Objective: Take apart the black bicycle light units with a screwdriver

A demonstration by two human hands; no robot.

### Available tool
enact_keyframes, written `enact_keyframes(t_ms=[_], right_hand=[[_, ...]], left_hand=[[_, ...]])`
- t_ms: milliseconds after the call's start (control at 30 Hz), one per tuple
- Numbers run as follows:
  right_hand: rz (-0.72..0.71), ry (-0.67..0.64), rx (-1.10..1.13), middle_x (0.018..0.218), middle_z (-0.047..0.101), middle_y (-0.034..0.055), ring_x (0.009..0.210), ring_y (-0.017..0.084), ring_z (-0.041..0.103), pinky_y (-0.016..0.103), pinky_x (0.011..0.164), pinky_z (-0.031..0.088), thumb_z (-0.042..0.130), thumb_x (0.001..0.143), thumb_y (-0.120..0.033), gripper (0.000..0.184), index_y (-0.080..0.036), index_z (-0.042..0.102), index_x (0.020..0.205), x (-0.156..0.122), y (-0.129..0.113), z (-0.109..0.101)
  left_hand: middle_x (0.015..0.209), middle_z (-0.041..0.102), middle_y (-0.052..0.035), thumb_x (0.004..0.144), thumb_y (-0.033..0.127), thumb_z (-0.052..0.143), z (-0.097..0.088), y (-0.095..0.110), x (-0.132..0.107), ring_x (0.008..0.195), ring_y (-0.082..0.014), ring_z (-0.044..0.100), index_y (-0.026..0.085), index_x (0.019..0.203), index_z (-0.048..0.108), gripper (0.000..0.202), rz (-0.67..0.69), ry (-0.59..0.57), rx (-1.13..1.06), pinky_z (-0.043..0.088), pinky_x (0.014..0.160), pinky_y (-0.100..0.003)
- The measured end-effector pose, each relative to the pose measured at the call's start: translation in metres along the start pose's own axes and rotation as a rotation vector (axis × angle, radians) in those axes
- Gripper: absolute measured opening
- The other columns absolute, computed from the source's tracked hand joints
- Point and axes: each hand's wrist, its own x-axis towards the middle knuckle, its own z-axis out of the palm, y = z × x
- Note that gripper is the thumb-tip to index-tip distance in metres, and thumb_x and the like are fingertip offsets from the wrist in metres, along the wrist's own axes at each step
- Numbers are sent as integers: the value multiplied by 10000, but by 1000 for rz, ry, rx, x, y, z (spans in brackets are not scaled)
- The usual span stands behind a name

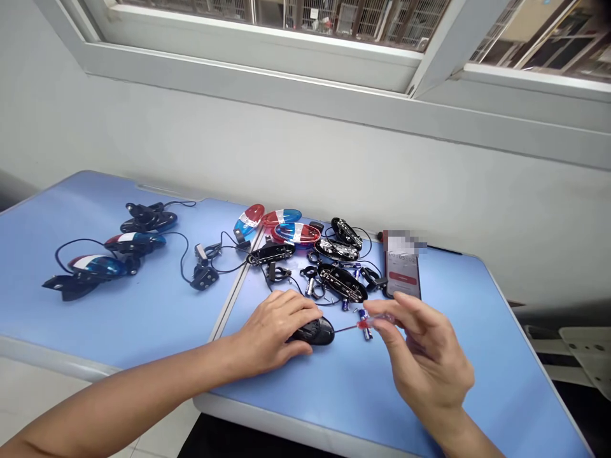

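My left hand (274, 327) is closed over a black oval housing (322, 333), holding it down on the blue table; its far left part is hidden under my fingers. Between thumb and fingers, my right hand (427, 350) grips a small screwdriver (347, 328) with a clear and red handle. Its thin shaft points left, and the tip meets the right end of the housing. Just behind the screwdriver lies a blue and silver battery (365, 321). Beyond my hands, an opened black housing (341, 282) shows its inner parts.
Red and blue light covers (296, 234) sit near the wall among more opened housings (337, 249), clamps and cables. A phone (401, 273) lies at the back right. Several assembled lights (98, 264) rest on the left table, past a seam (237, 289) between the tables.
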Motion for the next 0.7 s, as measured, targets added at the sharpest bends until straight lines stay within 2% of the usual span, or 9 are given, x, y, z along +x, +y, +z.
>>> enact_keyframes(t_ms=[67, 133, 267, 367, 467, 567, 633, 700], right_hand=[[85, -2, 29, 1019, 772, 63, 760, 184, 747, 354, 711, 640, 632, 892, -81, 375, -220, 565, 1233, -1, 0, 1], [112, -13, 66, 1066, 763, 75, 820, 192, 749, 343, 712, 644, 624, 897, -88, 300, -216, 607, 1168, 1, 0, 1], [32, -51, 66, 1082, 737, 68, 947, 205, 710, 380, 819, 608, 632, 884, -83, 227, -233, 677, 1049, 9, 3, 0], [-49, -44, 26, 961, 694, 43, 861, 186, 683, 339, 713, 593, 688, 844, -93, 246, -251, 700, 1031, 14, 4, -1], [-77, -52, 21, 897, 672, 28, 771, 167, 667, 313, 625, 575, 646, 858, -47, 275, -262, 689, 1023, 15, 3, -1], [-90, -77, 34, 976, 706, 63, 900, 210, 682, 387, 734, 581, 559, 904, -38, 278, -246, 666, 1054, 14, 3, -1], [-96, -82, 67, 997, 705, 78, 945, 228, 672, 415, 769, 581, 588, 900, -75, 247, -233, 658, 1077, 12, 5, 0], [-94, -53, 92, 969, 696, 66, 930, 221, 666, 392, 748, 593, 664, 858, -92, 247, -234, 660, 1059, 10, 6, 2]], left_hand=[[1177, 666, -71, 828, 291, 761, 0, 0, 0, 1061, -257, 584, 219, 1228, 565, 451, 7, 9, -2, 417, 851, -384], [1175, 668, -76, 832, 293, 754, 1, -1, 0, 1053, -257, 589, 219, 1235, 564, 451, 13, 15, -11, 424, 864, -393], [1173, 669, -88, 839, 276, 746, 1, 0, 1, 1055, -263, 589, 211, 1239, 562, 445, 17, 9, -11, 423, 876, -407], [1181, 666, -86, 823, 262, 764, 0, 0, 1, 1064, -266, 582, 205, 1231, 561, 460, 13, 4, -5, 415, 881, -409], [1192, 661, -87, 841, 274, 747, 0, 0, 0, 1078, -267, 576, 210, 1242, 556, 449, 12, -5, 4, 409, 880, -409], [1191, 658, -94, 870, 303, 712, 0, -1, 0, 1080, -271, 576, 220, 1256, 554, 426, 14, -10, 5, 411, 869, -406], [1188, 658, -98, 875, 313, 704, -1, -1, 0, 1077, -274, 578, 224, 1263, 553, 426, 13, -12, 3, 413, 860, -403], [1187, 657, -99, 877, 312, 705, -1, -1, 0, 1078, -276, 578, 227, 1265, 549, 427, 13, -13, 5, 411, 861, -406]])
